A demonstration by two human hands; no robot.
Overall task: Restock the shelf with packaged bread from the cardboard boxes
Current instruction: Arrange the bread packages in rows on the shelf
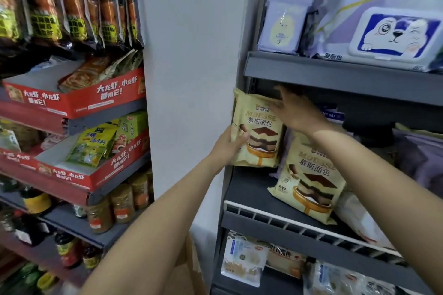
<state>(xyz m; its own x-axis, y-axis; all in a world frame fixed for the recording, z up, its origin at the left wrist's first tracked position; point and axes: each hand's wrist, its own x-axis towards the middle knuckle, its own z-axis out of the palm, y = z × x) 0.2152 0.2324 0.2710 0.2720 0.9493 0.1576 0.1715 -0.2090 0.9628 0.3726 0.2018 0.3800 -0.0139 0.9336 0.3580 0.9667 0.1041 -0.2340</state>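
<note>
A grey metal shelving unit point(335, 74) fills the right side, and a second grey rack point(79, 220) of seasonings stands on the left, with a bare white wall point(189, 55) between them. On the top visible shelf of the right unit lie wet-wipe packs point(393, 36) printed with a cartoon dog, and beside them a small lilac pack point(284, 24) stands upright. The middle shelf point(251, 189), edged by a white wire rail point(299, 225), holds a cream mousse bread packet point(309, 179) leaning back, just to the right of the one being handled; pale and purple bags crowd behind and to its right. The shelf below carries more packaged bread point(242, 258) in white wrappers.

On the left rack, two red cardboard display trays point(79, 103) sit one above the other: the upper holds brownish sachets, the lower green and yellow seasoning bags point(93, 146). Dark hanging packets point(72, 7) fill the top, and jars point(122, 201) and sauce bottles point(69, 249) stand on the lower shelves.

A second mousse bread packet point(257, 129) stands upright at the left end of the middle shelf. The left hand point(230, 146) grips its left edge, thumb across the front. The right hand point(294, 112) rests on its upper right corner, fingers extended and blurred. A corner of brown cardboard box point(189, 268) shows low between the forearms.
</note>
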